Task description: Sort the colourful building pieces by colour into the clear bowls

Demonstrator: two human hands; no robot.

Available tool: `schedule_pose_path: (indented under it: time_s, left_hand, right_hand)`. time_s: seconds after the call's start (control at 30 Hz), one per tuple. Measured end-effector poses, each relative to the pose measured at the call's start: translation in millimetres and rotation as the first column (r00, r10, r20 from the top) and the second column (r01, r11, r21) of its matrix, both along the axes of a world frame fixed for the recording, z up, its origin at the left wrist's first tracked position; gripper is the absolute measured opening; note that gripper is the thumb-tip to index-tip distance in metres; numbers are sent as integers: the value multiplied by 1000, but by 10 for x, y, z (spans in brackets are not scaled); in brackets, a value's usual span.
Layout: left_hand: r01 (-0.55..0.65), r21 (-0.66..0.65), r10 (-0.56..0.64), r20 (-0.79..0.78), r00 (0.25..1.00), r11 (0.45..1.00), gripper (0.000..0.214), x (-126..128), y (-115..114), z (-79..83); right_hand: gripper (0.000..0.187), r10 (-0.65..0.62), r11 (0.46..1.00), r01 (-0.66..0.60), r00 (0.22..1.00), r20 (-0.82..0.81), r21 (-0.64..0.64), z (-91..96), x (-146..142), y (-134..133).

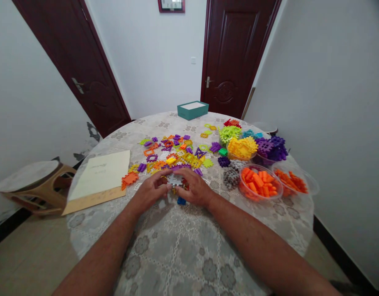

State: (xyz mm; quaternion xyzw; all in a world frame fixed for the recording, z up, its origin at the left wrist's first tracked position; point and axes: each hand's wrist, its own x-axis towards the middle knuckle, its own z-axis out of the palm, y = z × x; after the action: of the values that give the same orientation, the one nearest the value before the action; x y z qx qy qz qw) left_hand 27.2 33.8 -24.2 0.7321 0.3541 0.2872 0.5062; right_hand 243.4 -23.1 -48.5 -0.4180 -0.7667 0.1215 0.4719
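White lattice piece (175,179) pinched between left hand (150,191) and right hand (194,190). Blue block (181,201) below, probably touching. Loose pile (177,154) at 12 o'clock, orange tub (259,199) at 3.

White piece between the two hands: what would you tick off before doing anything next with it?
1. Grip on the white piece: left hand and right hand pinch it from either side. Ok.
2. Piece resting on the table or lifted: cannot tell.
3. Blue piece below the right hand, joined on or loose: cannot tell.
4. Loose pile lies just beyond the hands, likely in reach. Ok.
5. Bowl of orange pieces stands apart from the right forearm. Ok.
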Motion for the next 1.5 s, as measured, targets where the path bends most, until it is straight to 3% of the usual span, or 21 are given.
schedule_pose_path:
  time_s: [0.17,0.47,0.7,0.97,1.07,1.17,1.3,1.4,1.5]
  left_hand:
    - [-18,121,34,-126,992,992,53,19,-47,41]
    - [-32,211,43,-46,998,977,46,-44,6,-10]
    - [8,191,4,-65,998,982,58,-21,-20,39]
    - [38,305,10,-155,988,952,51,-17,-37,54]
    - [7,305,35,-131,991,952,50,-26,-21,30]
    - [-59,338,92,-81,993,939,47,-41,21,9]
    - [-159,445,212,-72,975,882,46,-49,52,38]
    - [-183,531,256,-66,964,827,41,-4,-2,119]
    - [-177,600,267,-62,962,780,36,78,-94,221]
  right_hand:
    - [47,-16,999,16,1000,0,-31,7,48,5]
    - [43,-7,992,-4,996,-90,-126,32,64,-5]
    - [39,49,998,-53,994,-94,-32,5,78,32]
    - [39,43,993,-43,999,0,-106,30,90,8]
    - [44,54,996,-55,998,-12,-70,45,104,-10]
    - [42,-33,999,33,999,-22,-35,88,119,2]
    - [26,-248,966,256,953,173,-26,166,126,26]
    - [22,-273,955,296,893,359,-8,176,135,-52]
    - [36,-270,954,299,866,421,-3,112,153,-226]
